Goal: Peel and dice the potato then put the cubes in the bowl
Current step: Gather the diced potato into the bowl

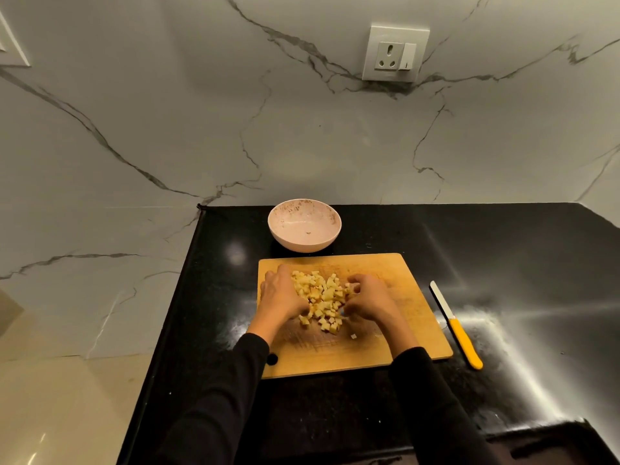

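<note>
A heap of pale potato cubes [322, 298] lies in the middle of a wooden cutting board [402, 280]. My left hand [280, 297] presses against the heap's left side with its fingers fairly straight. On the right side, my right hand [365, 297] has its fingers curled into the cubes. One stray cube [353, 336] sits alone nearer me on the board. A pinkish-white bowl [304, 225] stands just beyond the board's far edge; it holds only a tiny scrap.
A knife [458, 325] with a yellow handle and white blade lies on the black counter [503, 263] right of the board. The counter's left edge drops to a light floor. A marble wall with a socket [396, 53] rises behind.
</note>
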